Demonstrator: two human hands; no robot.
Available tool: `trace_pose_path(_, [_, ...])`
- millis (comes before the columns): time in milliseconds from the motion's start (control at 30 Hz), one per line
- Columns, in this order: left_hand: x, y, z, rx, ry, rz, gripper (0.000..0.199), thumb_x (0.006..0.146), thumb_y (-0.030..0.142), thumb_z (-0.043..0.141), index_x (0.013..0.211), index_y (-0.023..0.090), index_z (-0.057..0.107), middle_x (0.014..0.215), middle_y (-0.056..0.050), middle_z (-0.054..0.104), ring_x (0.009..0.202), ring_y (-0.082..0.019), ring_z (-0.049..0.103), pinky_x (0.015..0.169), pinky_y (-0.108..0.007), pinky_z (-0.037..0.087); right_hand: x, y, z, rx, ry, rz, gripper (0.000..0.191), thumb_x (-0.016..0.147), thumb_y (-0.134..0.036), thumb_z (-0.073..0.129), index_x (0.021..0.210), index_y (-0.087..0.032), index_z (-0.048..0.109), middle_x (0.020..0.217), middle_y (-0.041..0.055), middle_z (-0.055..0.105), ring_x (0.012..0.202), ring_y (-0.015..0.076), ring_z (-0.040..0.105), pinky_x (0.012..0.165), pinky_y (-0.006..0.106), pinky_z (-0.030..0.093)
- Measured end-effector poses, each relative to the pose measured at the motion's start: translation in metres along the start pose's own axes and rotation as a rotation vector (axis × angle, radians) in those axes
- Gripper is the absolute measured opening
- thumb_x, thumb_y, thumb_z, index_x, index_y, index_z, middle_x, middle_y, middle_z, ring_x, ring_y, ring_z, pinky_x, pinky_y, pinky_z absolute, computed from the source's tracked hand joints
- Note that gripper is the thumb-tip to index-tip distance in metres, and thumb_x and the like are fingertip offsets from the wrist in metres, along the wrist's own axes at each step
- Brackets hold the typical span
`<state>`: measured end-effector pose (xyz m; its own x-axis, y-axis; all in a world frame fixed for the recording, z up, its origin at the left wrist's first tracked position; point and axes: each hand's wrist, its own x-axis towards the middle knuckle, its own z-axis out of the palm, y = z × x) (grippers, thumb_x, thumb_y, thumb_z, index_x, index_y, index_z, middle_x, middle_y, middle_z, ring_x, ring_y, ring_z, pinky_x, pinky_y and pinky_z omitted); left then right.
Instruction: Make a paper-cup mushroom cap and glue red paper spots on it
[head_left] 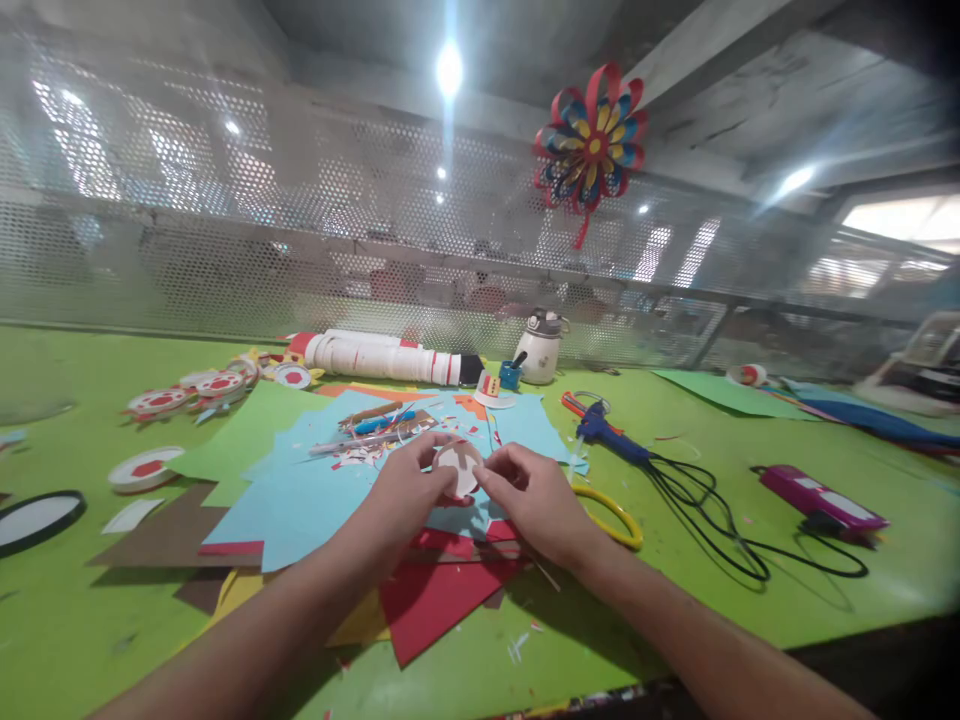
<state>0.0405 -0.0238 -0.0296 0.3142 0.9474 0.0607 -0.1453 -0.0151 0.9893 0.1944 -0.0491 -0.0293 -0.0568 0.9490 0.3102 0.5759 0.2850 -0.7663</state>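
Observation:
Between both hands, above a pile of coloured paper, is a small round white paper piece (466, 460) with a darker patch on its face. My left hand (411, 478) is closed around its left side, thumb over the face. With thumb and fingertips pinched together, my right hand (534, 492) is at its right edge. Any smaller bit between those right fingertips is too small to make out. Light blue paper sheets (292, 505) lie underneath, and a red sheet (442, 610) sticks out toward me. Paper scraps and a blue-handled tool (384, 422) lie just beyond my left hand.
To the right are a blue glue gun (609, 432) with a black cord, a yellow tape ring (616, 520) and a purple power strip (823, 500). Behind stand a white paper roll (382, 357) and a bottle (541, 350). Red-and-white paper discs (144, 468) lie at left.

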Motion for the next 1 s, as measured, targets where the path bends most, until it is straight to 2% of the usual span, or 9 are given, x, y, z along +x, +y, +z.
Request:
trace_pose_path(300, [0.001,0.003,-0.005,-0.037,-0.045,-0.058,0.031,0.063,0.009,0.057,0.093,0.017,0.059,0.077,0.000,0.062,0.069,-0.014,0.063,0.062,-0.028,0.054,0.007,0.006,-0.012,0.182,-0.014,0.060,0.031,0.082,-0.045,0.056,0.070,-0.016,0.055,0.062,-0.0015,0.053,0.058,0.0119,0.046,0.055,0.025,0.038])
trace_pose_path(433, [0.002,0.001,-0.005,-0.021,-0.053,-0.087,0.037,0.061,0.008,0.060,0.097,0.016,0.054,0.072,0.001,0.061,0.060,-0.014,0.061,0.055,-0.026,0.051,0.010,0.007,-0.015,0.176,-0.026,-0.001,0.024,0.079,-0.038,0.059,0.072,-0.015,0.058,0.064,-0.0004,0.056,0.061,0.0125,0.048,0.057,0.026,0.039])
trace_pose_path(600, [0.004,-0.001,-0.006,-0.028,-0.119,-0.114,0.028,0.058,0.009,0.062,0.084,0.015,0.053,0.072,-0.002,0.063,0.057,-0.013,0.060,0.050,-0.024,0.048,0.014,0.012,-0.016,0.250,-0.060,0.011,0.018,0.075,-0.032,0.062,0.070,-0.016,0.058,0.060,-0.0014,0.055,0.057,0.0113,0.048,0.056,0.026,0.039])
trace_pose_path(733, [0.002,0.001,-0.005,-0.005,-0.125,-0.134,0.027,0.058,0.010,0.063,0.082,0.015,0.053,0.069,-0.001,0.062,0.056,-0.011,0.056,0.051,-0.024,0.047,0.015,0.014,-0.015,0.304,-0.106,0.023,0.022,0.074,-0.036,0.064,0.075,-0.015,0.060,0.066,0.0001,0.058,0.058,0.0116,0.051,0.057,0.027,0.044])
trace_pose_path(867, [0.002,0.001,-0.005,-0.014,-0.130,-0.133,0.028,0.058,0.011,0.064,0.082,0.016,0.053,0.067,0.000,0.061,0.057,-0.013,0.057,0.051,-0.025,0.047,0.014,0.012,-0.015,0.432,-0.193,0.032,0.019,0.070,-0.028,0.066,0.082,-0.015,0.062,0.075,0.0015,0.062,0.065,0.0124,0.055,0.060,0.027,0.047])
trace_pose_path(1000, [0.002,0.000,-0.004,0.008,-0.119,-0.110,0.027,0.057,0.011,0.064,0.082,0.016,0.054,0.065,0.001,0.060,0.057,-0.013,0.058,0.052,-0.026,0.048,0.013,0.012,-0.014,0.450,-0.193,0.044,0.016,0.069,-0.026,0.065,0.081,-0.015,0.062,0.074,0.0006,0.061,0.063,0.0120,0.055,0.060,0.027,0.047])
